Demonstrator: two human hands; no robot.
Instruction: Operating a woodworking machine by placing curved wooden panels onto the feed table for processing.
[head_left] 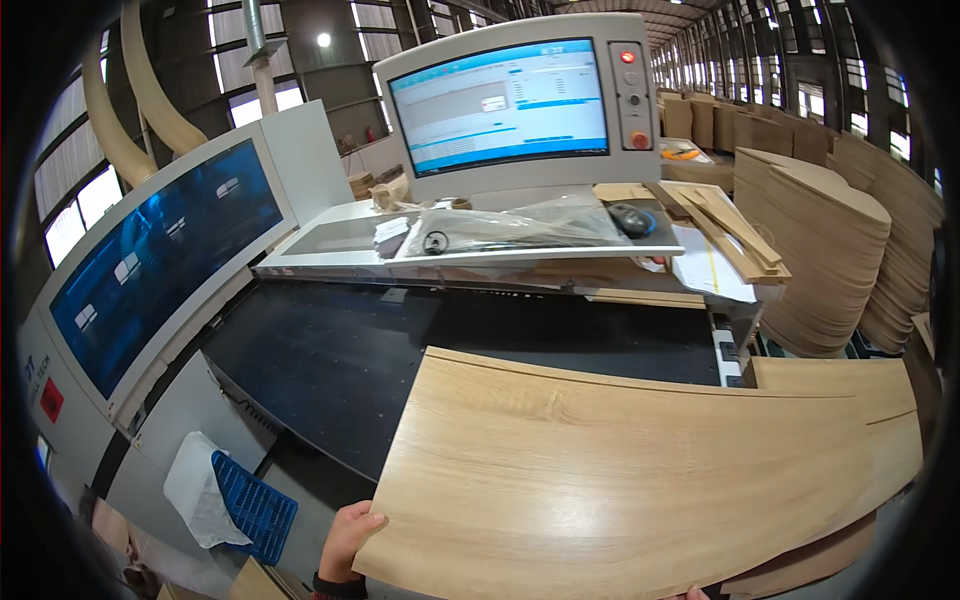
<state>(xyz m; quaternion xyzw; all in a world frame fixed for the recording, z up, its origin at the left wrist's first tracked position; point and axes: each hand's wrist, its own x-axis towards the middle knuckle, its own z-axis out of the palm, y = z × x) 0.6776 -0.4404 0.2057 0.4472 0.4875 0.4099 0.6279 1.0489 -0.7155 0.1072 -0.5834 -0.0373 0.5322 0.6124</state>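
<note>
A large light wood-grain board (600, 480) fills the lower right, lying at a slant across the near side of a black machine bed (310, 330). My left hand (350, 540) grips its near left edge, thumb on top and the other fingers hidden beneath. At the bottom rim of the picture, only a bit of my right hand (696, 593) shows, closed at the board's near edge; the rest is out of sight. More board of the same wood grain (840, 375) shows past the far right corner.
Behind the bed, a control monitor (500, 105) stands over a shelf with plastic film (530, 225) and a mouse (632, 220). A machine housing with a dark window (170, 260) is at left, a blue crate (255, 510) below it. Stacked curved panels (825, 250) stand at right.
</note>
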